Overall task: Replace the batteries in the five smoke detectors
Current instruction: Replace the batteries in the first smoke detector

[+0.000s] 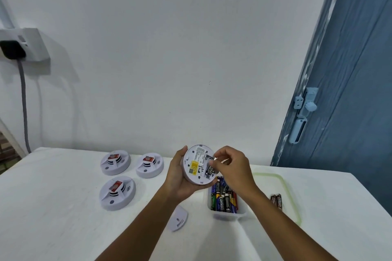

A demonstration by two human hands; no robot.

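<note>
A: Where is the smoke detector (197, 165) kept?

B: It is gripped back-up in the left hand (177, 178), above the battery tub (229, 214).

A: And the battery (218, 158)?

B: Pinched in the right hand (230, 165); polarity should be matched before it is pressed home.

1. Both forearms reach forward from the bottom edge, bare, and converge toward the middle of the view.
2. The left hand (177, 178) is raised, palm turned inward, fingers curled under and thumb up along the rim of a smoke detector (196, 165), cradling it tilted toward the camera.
3. The right hand (232, 166) sits just right of it, wrist bent, thumb and fingertips (214, 160) pinched together at the detector's open back.
</note>
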